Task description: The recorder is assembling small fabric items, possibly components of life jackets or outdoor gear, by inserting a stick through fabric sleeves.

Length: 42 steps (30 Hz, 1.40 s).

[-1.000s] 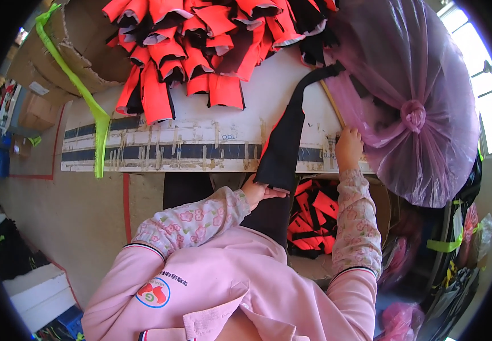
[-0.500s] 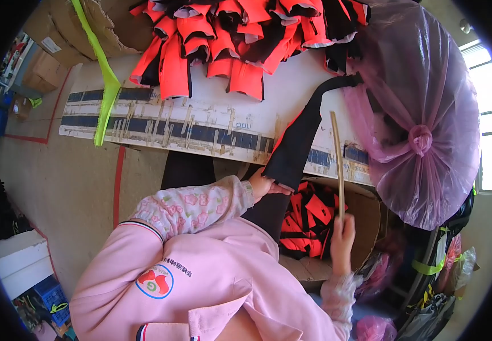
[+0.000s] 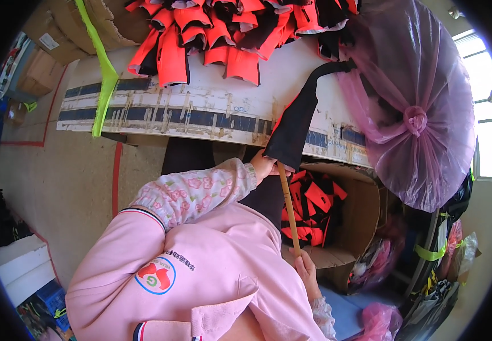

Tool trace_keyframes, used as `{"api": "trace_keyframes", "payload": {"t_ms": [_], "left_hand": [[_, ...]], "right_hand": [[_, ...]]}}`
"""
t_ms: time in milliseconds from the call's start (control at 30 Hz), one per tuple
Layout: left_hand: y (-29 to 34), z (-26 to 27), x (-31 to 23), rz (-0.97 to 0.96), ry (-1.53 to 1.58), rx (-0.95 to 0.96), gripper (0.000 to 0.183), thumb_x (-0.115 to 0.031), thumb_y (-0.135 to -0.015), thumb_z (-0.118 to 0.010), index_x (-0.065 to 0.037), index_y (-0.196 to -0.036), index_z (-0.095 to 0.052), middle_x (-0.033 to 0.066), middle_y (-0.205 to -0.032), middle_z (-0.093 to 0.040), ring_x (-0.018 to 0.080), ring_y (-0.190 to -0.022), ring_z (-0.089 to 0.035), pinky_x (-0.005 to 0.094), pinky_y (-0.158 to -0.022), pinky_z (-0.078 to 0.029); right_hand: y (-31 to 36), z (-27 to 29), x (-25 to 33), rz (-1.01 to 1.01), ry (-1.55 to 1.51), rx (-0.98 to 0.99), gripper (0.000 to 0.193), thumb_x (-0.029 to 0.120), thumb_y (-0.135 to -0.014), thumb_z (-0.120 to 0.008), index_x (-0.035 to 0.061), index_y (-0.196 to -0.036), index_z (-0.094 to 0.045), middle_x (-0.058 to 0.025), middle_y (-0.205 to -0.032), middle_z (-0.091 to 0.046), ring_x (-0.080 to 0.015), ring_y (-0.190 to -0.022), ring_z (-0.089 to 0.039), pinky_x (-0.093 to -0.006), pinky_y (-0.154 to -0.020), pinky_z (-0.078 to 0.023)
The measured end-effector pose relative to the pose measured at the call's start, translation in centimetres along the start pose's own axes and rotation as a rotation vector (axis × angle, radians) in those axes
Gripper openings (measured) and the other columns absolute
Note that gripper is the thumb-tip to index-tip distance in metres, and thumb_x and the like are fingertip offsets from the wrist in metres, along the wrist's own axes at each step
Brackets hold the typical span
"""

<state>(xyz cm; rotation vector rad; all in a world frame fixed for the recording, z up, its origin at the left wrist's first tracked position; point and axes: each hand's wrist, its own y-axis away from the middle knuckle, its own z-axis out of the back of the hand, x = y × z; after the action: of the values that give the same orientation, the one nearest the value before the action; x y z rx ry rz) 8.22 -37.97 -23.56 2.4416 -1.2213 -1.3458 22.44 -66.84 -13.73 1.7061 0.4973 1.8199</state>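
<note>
While our left hand (image 3: pixel 262 165) pinches a black fabric piece (image 3: pixel 298 122) reaching ahead over the desk (image 3: pixel 206 101) | our right hand (image 3: pixel 306 269) grips a stick (image 3: pixel 290 208) | beyond it, a cardboard box (image 3: pixel 355 227) holds orange-black pieces (image 3: pixel 316 196)

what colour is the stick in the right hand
The stick is light brown, as the head view shows.

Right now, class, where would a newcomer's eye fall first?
A heap of bright orange-and-black fabric pieces lies across the white tabletop, upper centre. A big knotted purple bag bulges at right. Near centre, the left hand holds a long black piece; the right hand, lower, holds a thin stick.
</note>
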Motion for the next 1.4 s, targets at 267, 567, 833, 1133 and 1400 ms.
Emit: {"api": "trace_keyframes", "payload": {"t_ms": [267, 567, 833, 1133, 1400], "left_hand": [[-0.8, 0.8, 1.4, 0.012, 0.046, -0.054, 0.021, -0.012, -0.094, -0.040, -0.001, -0.110, -0.048, 0.0179, -0.089, -0.063, 0.0334, -0.070, -0.066, 0.0400, -0.063, -0.057], [-0.8, 0.1, 1.3, 0.044, -0.031, -0.169, 0.019, -0.003, -0.090, -0.039, 0.000, -0.106, -0.049, 0.0168, -0.084, -0.062, 0.0292, -0.059, -0.064, 0.0322, -0.044, -0.052], [0.1, -0.8, 0.7, 0.087, -0.349, -0.197, 0.022, -0.009, -0.090, -0.036, -0.002, -0.092, -0.057, 0.0085, -0.071, -0.061, 0.0135, -0.052, -0.057, 0.0275, -0.037, -0.044], [-0.7, 0.0, 2.1, -0.021, -0.324, -0.168, 0.013, -0.001, -0.083, -0.047, -0.002, -0.088, -0.059, 0.0100, -0.071, -0.061, 0.0155, -0.054, -0.057, 0.0273, -0.045, -0.045], [0.0, -1.0, 1.1, 0.076, -0.404, -0.188, 0.024, -0.023, -0.095, -0.040, -0.008, -0.094, -0.057, 0.0047, -0.069, -0.061, 0.0094, -0.048, -0.051, 0.0225, -0.038, -0.040]], "right_hand": [[-0.3, 1.4, 0.8, -0.069, -0.111, 0.029, 0.022, 0.018, -0.097, -0.039, 0.0035, -0.106, -0.054, 0.0058, -0.057, -0.039, -0.0023, -0.046, -0.033, -0.0178, -0.042, -0.025], [-5.2, -2.6, 5.7, -0.080, 0.010, 0.018, 0.026, 0.025, -0.097, -0.041, 0.0052, -0.084, -0.052, 0.0059, -0.050, -0.036, -0.0022, -0.040, -0.029, -0.0202, -0.036, -0.023], [-13.6, -5.0, 8.9, -0.077, -0.319, 0.083, 0.024, 0.027, -0.098, -0.037, 0.0093, -0.085, -0.048, 0.0055, -0.048, -0.029, -0.0048, -0.034, -0.022, -0.0219, -0.032, -0.018], [-16.7, -6.9, 9.3, -0.142, -0.955, 0.523, 0.025, 0.031, -0.098, -0.035, 0.0111, -0.087, -0.046, 0.0058, -0.048, -0.024, -0.0050, -0.033, -0.017, -0.0221, -0.031, -0.017], [-12.3, -2.4, 8.6, -0.143, -0.333, 0.246, 0.026, 0.028, -0.098, -0.037, 0.0087, -0.083, -0.048, 0.0057, -0.047, -0.030, -0.0058, -0.033, -0.024, -0.0225, -0.032, -0.020]]}}
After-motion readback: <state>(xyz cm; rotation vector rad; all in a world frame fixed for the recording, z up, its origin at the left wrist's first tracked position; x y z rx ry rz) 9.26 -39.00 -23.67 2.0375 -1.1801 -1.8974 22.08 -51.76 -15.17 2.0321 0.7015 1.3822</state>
